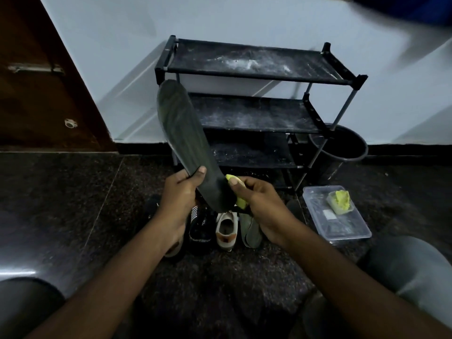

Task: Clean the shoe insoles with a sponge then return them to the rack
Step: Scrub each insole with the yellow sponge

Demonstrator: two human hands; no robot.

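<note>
A long dark insole (182,133) stands tilted in front of the black shoe rack (256,69), toe end up. My left hand (179,192) grips it near the heel, thumb on its face. My right hand (259,201) holds a yellow-green sponge (238,190) against the insole's heel edge. On the floor below my hands lie grey insoles (250,231) beside a white shoe (227,228) and a black shoe (200,231).
The rack's dusty shelves hold nothing. A dark bucket (340,150) stands to the rack's right. A clear plastic tray (342,226) with a small tub of yellow-green material (340,199) sits on the floor at right. A brown door (41,81) is at left. My knees frame the bottom corners.
</note>
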